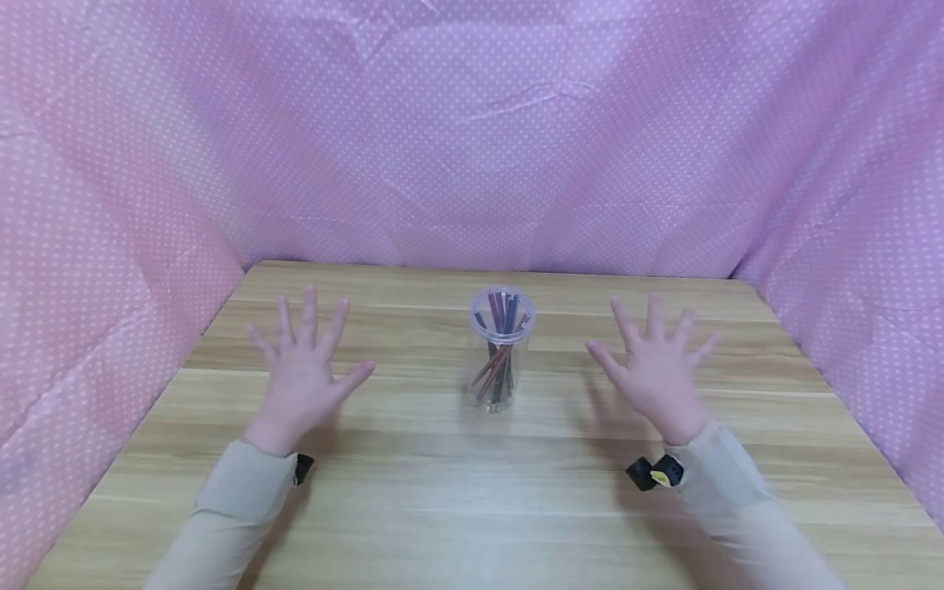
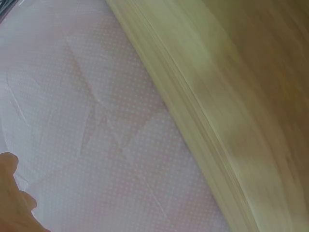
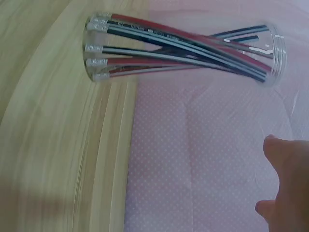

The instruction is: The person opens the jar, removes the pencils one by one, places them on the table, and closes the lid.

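Note:
A clear plastic jar point(image 1: 478, 377) stands upright at the middle of the table, holding several pencils point(image 1: 503, 365). In the right wrist view the pencils point(image 3: 183, 46) look dark and red, with metal ferrules at the jar's base end. Left of the jar, my left hand point(image 1: 301, 381) is spread above the table with straight fingers and holds nothing. My right hand point(image 1: 659, 373) is spread likewise on the jar's other side, apart from it. Only part of the left hand point(image 2: 14, 198) shows in the left wrist view.
The wooden table point(image 1: 413, 508) has its far edge against a pink curtain point(image 1: 472, 147) with white dots, which also hangs along both sides. Dark wrist devices point(image 1: 655, 473) sit at the cuffs of the light sleeves.

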`<state>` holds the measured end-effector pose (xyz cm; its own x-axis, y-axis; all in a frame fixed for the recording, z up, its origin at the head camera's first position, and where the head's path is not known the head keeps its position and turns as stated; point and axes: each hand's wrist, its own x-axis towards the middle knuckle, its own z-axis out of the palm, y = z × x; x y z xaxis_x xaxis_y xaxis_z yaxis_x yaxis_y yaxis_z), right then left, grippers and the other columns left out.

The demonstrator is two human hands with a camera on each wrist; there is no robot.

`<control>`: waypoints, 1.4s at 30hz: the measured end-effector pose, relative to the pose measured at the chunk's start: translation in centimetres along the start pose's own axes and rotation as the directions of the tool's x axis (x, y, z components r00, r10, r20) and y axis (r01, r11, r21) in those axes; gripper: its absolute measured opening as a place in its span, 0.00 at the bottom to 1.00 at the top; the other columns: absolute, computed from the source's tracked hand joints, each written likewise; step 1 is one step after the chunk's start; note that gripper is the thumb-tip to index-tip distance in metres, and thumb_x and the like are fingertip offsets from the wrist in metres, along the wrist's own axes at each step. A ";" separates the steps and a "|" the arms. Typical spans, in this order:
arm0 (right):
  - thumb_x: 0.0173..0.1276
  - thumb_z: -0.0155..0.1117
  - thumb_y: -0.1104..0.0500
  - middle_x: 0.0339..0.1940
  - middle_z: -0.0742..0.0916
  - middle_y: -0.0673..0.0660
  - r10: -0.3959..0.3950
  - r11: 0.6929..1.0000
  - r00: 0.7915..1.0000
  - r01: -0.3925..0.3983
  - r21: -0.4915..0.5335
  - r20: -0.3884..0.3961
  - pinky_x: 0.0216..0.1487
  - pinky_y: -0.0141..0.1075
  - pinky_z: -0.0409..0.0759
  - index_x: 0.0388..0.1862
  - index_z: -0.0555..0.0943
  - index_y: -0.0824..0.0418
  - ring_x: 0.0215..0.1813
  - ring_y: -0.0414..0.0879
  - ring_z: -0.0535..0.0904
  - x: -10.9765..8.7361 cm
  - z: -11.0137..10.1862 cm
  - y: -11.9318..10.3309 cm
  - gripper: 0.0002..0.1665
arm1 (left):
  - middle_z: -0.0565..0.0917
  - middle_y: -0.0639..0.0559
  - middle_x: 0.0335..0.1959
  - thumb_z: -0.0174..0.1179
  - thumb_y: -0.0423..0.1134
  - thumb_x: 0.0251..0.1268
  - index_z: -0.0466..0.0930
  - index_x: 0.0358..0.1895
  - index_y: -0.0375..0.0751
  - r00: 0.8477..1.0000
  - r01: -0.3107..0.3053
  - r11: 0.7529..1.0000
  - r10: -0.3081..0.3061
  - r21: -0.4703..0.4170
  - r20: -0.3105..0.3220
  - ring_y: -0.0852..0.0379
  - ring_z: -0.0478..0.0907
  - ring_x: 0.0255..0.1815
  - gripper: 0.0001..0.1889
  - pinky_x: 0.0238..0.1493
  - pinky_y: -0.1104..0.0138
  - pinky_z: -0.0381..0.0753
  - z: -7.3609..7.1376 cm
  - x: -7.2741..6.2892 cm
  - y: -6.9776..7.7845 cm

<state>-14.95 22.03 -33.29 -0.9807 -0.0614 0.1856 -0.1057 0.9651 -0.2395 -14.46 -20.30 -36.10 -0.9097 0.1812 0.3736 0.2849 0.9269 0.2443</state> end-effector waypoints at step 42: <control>0.55 0.72 0.55 0.69 0.70 0.63 -0.290 0.752 0.956 0.259 0.606 -0.049 0.71 0.58 0.58 0.70 0.62 0.64 0.70 0.57 0.60 3.6 0.3 -9.1 0.47 | 0.58 0.48 0.74 0.73 0.37 0.48 0.43 0.75 0.56 0.950 0.186 0.504 0.127 -0.843 0.286 0.45 0.55 0.74 0.55 0.74 0.51 0.56 6.7 4.2 10.4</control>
<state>-17.54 12.96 -30.75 -0.8988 -0.3257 0.2935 -0.4331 0.5563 -0.7092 -17.38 -7.69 -38.01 -0.9140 0.3842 0.1302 0.2290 0.2238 0.9473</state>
